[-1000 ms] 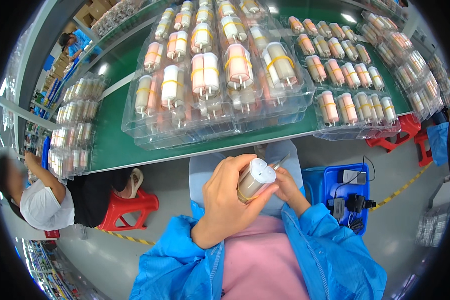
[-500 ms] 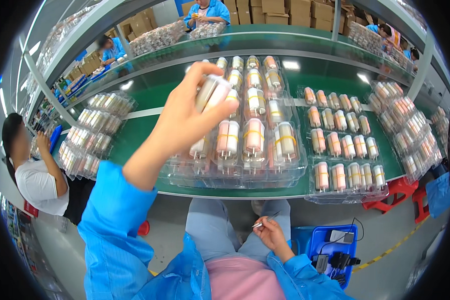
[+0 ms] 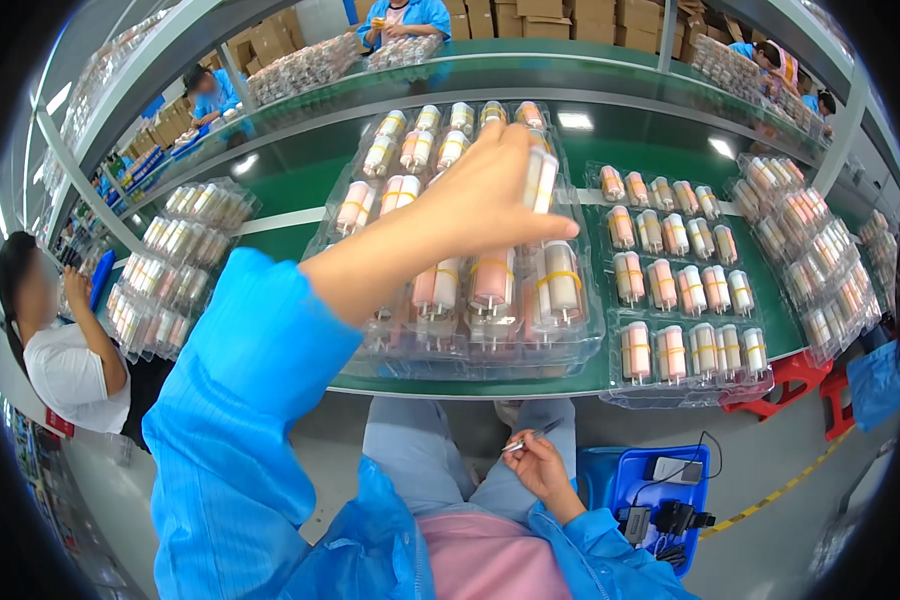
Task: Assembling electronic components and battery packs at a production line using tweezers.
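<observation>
My left hand [image 3: 490, 195] reaches over the stacked clear plastic trays [image 3: 530, 358]. Its fingers and thumb are closed around a yellow-banded bundle of cylinders [image 3: 541, 180], tilted and partly hidden by the hand. Nearer to me in the same top tray stand more banded bundles, including a pink one [image 3: 492, 280] and a grey one [image 3: 560, 282], with thin metal pins at their lower ends. Low over my lap, my right hand [image 3: 538, 468] pinches a slim silver pen-like tool [image 3: 530, 438].
Right of the stack lies another clear tray [image 3: 685, 392] with rows of banded cylinders. Filled trays are piled at the left [image 3: 185, 245] and far right [image 3: 805, 235]. A blue bin [image 3: 705, 490] with cables and black devices stands beside my right leg. A person [image 3: 75, 350] sits at left.
My left hand has moved right and lowered with the bundle, from held up above the left part of the tray to its right-hand column. My right hand has stayed nearly still.
</observation>
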A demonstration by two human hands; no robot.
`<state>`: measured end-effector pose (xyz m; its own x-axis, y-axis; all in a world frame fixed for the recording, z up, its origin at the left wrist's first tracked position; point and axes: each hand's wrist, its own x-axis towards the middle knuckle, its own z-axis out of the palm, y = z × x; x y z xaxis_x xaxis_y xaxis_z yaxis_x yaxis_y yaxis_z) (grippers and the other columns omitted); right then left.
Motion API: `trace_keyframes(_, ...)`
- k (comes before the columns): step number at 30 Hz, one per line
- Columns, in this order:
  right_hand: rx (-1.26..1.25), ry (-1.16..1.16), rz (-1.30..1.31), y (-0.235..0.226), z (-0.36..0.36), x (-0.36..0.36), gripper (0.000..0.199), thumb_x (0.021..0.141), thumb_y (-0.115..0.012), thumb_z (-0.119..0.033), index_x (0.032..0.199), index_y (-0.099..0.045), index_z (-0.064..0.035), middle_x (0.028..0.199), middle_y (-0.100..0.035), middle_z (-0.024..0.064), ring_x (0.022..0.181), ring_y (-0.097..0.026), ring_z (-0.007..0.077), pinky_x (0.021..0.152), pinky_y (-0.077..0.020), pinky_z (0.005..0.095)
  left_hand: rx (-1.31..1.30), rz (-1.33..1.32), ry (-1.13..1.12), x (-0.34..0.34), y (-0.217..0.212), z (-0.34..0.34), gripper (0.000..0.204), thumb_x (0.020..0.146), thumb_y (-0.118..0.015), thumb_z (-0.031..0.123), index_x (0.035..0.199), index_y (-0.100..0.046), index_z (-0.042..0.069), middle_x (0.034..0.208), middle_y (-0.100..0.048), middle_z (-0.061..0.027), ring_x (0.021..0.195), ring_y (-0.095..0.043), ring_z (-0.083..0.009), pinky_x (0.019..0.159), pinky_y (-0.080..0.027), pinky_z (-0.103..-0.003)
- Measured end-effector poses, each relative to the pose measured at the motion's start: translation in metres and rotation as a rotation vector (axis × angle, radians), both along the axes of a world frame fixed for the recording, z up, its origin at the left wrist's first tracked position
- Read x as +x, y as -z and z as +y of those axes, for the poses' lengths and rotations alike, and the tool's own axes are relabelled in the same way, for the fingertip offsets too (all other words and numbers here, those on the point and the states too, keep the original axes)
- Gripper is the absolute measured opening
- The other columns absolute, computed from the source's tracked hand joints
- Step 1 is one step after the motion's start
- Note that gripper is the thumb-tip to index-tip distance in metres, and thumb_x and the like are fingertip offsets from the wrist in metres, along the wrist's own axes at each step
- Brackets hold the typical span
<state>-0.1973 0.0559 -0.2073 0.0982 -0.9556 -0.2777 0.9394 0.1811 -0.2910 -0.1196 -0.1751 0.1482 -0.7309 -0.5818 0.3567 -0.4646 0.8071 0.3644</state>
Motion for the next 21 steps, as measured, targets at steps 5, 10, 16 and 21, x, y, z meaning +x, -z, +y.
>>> trace_keyframes(5,0.011,-0.006,-0.002,0.0,-0.002,0.002,0.017,0.092,-0.054,-0.016,0.095,-0.057,0.0003,0.089,-0.063,0.0129,0.081,-0.062,0.0227,0.078,-0.0505,0.0359,-0.028,-0.198,-0.097,-0.027,0.006,-0.01,0.086,0.067,-0.072,0.055,0.116,-0.047,-0.012,0.12,-0.047,-0.0258,0.108,-0.052,-0.0399,0.089,-0.046,-0.043)
trace_keyframes(10,-0.002,0.003,-0.011,0.002,-0.001,-0.001,0.014,0.092,-0.053,-0.015,0.094,-0.057,-0.001,0.091,-0.062,0.0117,0.083,-0.062,0.0222,0.079,-0.0504,0.0354,-0.136,-0.126,0.03,-0.014,0.013,-0.023,0.064,0.072,-0.071,0.048,0.109,-0.057,-0.002,0.113,-0.055,-0.0181,0.104,-0.056,-0.0325,0.085,-0.047,-0.041)
trace_keyframes(16,0.01,0.028,-0.006,0.005,0.003,-0.001,0.012,0.092,-0.053,-0.015,0.095,-0.056,-0.0031,0.093,-0.061,0.0103,0.086,-0.061,0.0223,0.078,-0.0505,0.0365,-0.024,-0.159,-0.293,0.056,-0.005,-0.111,0.045,0.082,-0.059,0.041,0.108,-0.062,0.005,0.114,-0.058,-0.0169,0.105,-0.056,-0.0325,0.09,-0.043,-0.041)
trace_keyframes(21,0.003,-0.003,-0.01,0.009,0.001,0.001,0.012,0.092,-0.054,-0.014,0.095,-0.056,-0.0034,0.093,-0.061,0.011,0.086,-0.061,0.023,0.079,-0.0504,0.0367,-0.008,-0.324,-0.632,0.095,0.035,-0.141,0.059,0.086,-0.049,0.047,0.135,-0.044,0.014,0.133,-0.044,-0.017,0.121,-0.041,-0.0375,0.098,-0.034,-0.05)
